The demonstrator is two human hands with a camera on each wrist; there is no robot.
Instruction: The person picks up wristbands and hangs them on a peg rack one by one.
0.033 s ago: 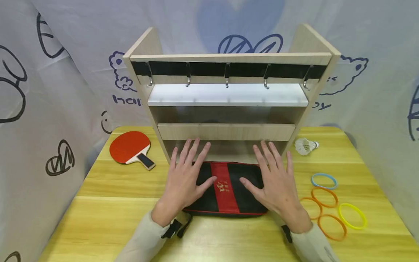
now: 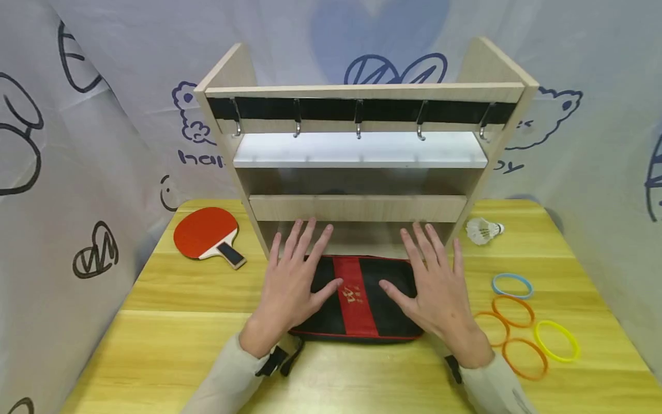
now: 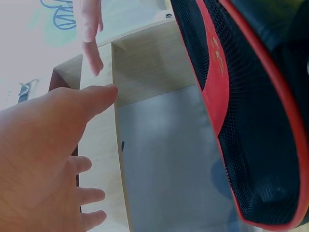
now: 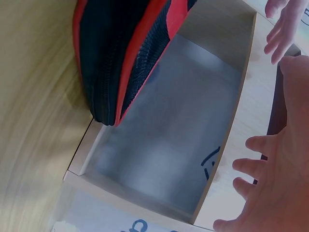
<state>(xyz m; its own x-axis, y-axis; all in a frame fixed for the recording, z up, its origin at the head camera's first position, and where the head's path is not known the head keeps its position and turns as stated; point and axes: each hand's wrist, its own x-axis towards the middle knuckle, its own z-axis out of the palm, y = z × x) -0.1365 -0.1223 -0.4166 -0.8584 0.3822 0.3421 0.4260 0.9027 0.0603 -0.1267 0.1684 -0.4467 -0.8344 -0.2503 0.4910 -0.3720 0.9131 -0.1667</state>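
Both hands hover with fingers spread over a black case with a red stripe (image 2: pixel 357 322), which lies flat on the table. My left hand (image 2: pixel 289 287) is above the case's left side, thumb pointing inward. Mirroring it, my right hand (image 2: pixel 439 296) is above the right side. Neither holds anything. In the left wrist view the case (image 3: pixel 263 159) shows mesh and red piping, apart from the left hand (image 3: pixel 43 145). The right wrist view shows the case's zipped edge (image 4: pixel 106 67), well away from the right hand (image 4: pixel 285 159).
Behind the case stands a wooden shelf (image 2: pixel 357 208) with several metal hooks (image 2: pixel 358 129) along its top. A red table tennis paddle (image 2: pixel 201 233) lies left. On the right are a shuttlecock (image 2: pixel 481 231) and several rings: blue (image 2: pixel 511 275), yellow (image 2: pixel 577 349) and orange (image 2: pixel 532 379).
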